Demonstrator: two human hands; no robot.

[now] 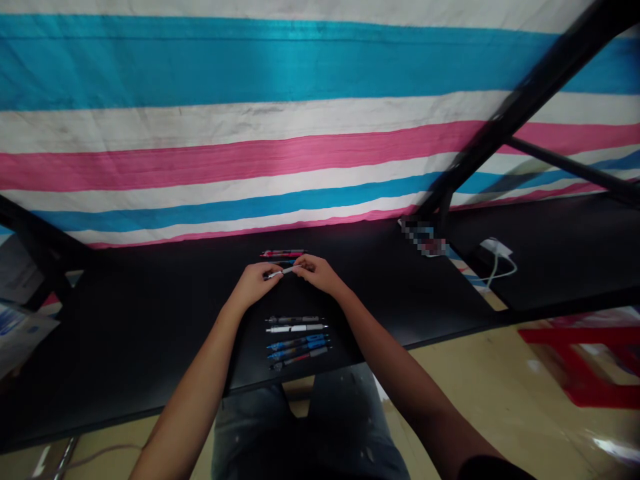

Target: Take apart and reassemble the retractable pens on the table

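Note:
Between my two hands a pale white-and-grey pen (289, 270) lies roughly level, just above the black tabletop (165, 320). My left hand (257, 281) pinches its left end, and my right hand (315, 270) has its fingers closed on the right end. Right behind them lie a red pen (283, 254) and a blue-and-dark pen (285, 263), the latter partly hidden by my fingers. Closer to my body is a column of several pens, among them a dark pen (295, 320), a white pen (297, 329), blue pens (299, 343) and a grey-and-red pen (300, 359).
Striped cloth (250, 120) hangs along the table's back edge. A black slanted frame bar (480, 160) rises at the right, near a pixelated item (425, 238). Beyond it, a white charger with a cable (497, 250) rests on another black surface. A red stool (575, 373) stands on the floor.

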